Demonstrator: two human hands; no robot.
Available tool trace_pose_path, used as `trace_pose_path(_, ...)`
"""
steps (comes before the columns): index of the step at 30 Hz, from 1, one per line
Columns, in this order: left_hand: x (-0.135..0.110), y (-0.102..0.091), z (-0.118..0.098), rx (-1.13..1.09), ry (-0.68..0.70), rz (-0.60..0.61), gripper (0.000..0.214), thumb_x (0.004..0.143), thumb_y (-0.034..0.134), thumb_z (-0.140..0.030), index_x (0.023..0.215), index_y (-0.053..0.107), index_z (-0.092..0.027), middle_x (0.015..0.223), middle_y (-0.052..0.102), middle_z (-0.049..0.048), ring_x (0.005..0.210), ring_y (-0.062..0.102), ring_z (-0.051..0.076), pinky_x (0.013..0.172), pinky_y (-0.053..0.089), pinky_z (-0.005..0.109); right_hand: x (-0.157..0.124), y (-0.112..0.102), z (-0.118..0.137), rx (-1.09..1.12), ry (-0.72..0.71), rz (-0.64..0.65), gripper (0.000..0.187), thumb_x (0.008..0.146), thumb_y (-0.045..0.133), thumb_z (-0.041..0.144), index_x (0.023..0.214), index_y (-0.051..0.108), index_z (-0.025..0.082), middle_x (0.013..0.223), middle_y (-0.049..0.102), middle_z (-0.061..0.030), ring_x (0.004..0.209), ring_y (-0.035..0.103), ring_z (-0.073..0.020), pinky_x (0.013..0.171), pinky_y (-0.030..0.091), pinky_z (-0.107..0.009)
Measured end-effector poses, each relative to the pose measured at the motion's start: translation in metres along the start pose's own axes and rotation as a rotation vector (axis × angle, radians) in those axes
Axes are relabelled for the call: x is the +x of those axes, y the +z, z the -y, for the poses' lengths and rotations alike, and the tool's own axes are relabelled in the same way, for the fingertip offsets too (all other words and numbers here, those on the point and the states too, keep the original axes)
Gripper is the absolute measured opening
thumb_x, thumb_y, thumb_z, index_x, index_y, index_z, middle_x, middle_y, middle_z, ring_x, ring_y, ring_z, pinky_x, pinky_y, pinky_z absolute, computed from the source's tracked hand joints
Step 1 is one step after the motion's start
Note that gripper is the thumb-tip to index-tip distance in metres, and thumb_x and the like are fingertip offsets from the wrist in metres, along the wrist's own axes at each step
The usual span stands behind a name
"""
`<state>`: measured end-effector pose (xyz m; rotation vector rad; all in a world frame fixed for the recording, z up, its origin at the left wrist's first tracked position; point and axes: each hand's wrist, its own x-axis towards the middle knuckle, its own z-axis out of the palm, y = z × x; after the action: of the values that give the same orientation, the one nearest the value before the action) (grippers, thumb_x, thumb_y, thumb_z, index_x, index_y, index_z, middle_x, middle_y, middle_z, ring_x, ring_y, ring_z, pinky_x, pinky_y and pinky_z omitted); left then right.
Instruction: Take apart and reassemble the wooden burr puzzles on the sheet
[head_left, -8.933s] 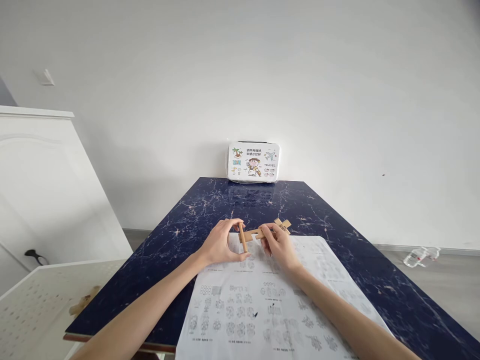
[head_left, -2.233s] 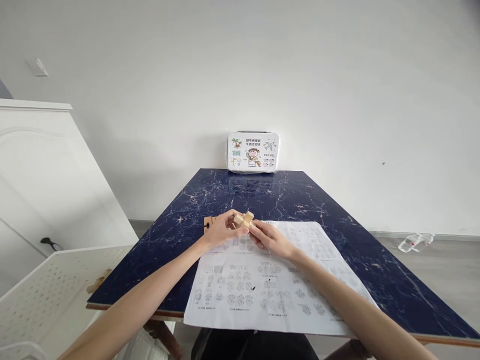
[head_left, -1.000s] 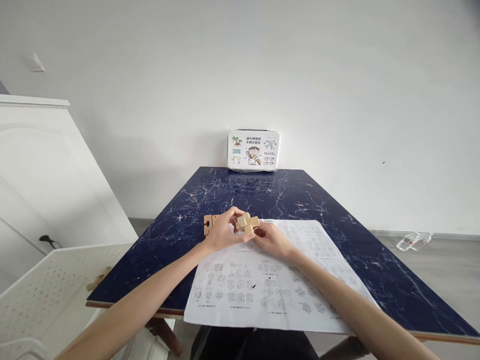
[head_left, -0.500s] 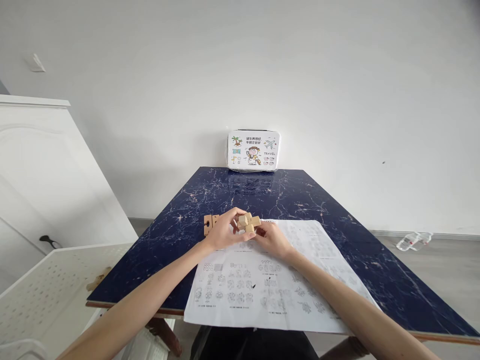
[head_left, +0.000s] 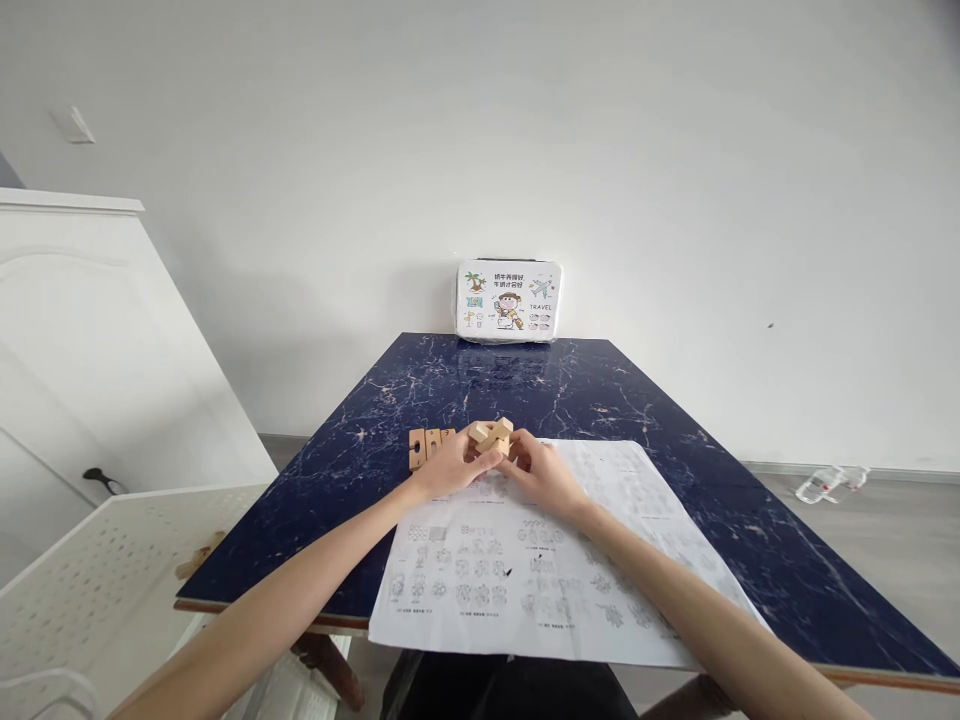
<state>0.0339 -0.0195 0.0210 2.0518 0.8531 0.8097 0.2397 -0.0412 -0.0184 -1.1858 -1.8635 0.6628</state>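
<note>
Between both hands, just above the paper, is a light wooden interlocking puzzle made of crossed square bars. My left hand grips its left side, thumb along the near face. From the right, my right hand pinches it with thumb and fingers; the fingertips are partly hidden behind it. Under my hands lies a large white instruction sheet printed with small grey diagrams. Several flat wooden pieces with cut-outs rest in a row beside my left hand, partly covered by it.
The blue marbled table meets the wall, where a white printed case stands upright. At left are a white perforated basket with wooden pieces and a white cabinet. Clear plastic items lie on the floor at right.
The puzzle has been turned in my hands, so its bars point another way. My left hand has shifted slightly, uncovering more of the flat wooden pieces.
</note>
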Motion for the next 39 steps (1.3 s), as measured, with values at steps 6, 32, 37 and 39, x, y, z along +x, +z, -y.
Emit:
trace_pose_path(6, 0.003, -0.002, 0.000, -0.178, -0.035, 0.004, 0.058, 0.103, 0.042, -0.067, 0.139, 0.059, -0.025, 0.077, 0.063, 0.0010, 0.061, 0.060, 0.015, 0.058, 0.049, 0.027, -0.001, 0.000, 0.003, 0.084, 0.003, 0.041, 0.065, 0.091, 0.067, 0.052, 0.141, 0.038, 0.022, 0.093, 0.070, -0.0020, 0.057, 0.054, -0.0130, 0.055, 0.042, -0.028)
trace_pose_path(32, 0.001, -0.002, -0.005, -0.022, -0.010, -0.072, 0.047, 0.102, 0.046, -0.065, 0.094, 0.064, -0.022, 0.069, 0.062, -0.0008, 0.051, 0.057, 0.013, 0.055, 0.046, 0.027, -0.003, -0.010, 0.019, 0.158, -0.116, -0.105, 0.041, 0.096, 0.060, 0.061, 0.100, 0.068, 0.020, 0.069, 0.057, 0.0006, 0.056, 0.044, -0.0136, 0.055, 0.036, -0.029)
trace_pose_path(37, 0.005, 0.000, 0.000, 0.108, 0.025, -0.245, 0.046, 0.099, 0.052, -0.064, 0.101, 0.074, -0.023, 0.091, 0.070, 0.0047, 0.070, 0.065, 0.017, 0.060, 0.049, 0.027, -0.004, -0.008, 0.018, 0.085, -0.158, -0.133, 0.042, 0.096, 0.061, 0.061, 0.101, 0.070, 0.021, 0.069, 0.059, -0.0004, 0.057, 0.047, -0.0146, 0.057, 0.040, -0.030)
trace_pose_path(39, 0.006, 0.001, 0.000, 0.168, 0.051, -0.304, 0.046, 0.099, 0.054, -0.063, 0.096, 0.076, -0.023, 0.093, 0.070, 0.0057, 0.077, 0.066, 0.019, 0.063, 0.049, 0.027, -0.005, -0.007, 0.014, 0.021, -0.196, -0.150, 0.041, 0.097, 0.060, 0.060, 0.103, 0.071, 0.021, 0.069, 0.059, -0.0009, 0.058, 0.048, -0.0151, 0.059, 0.041, -0.030)
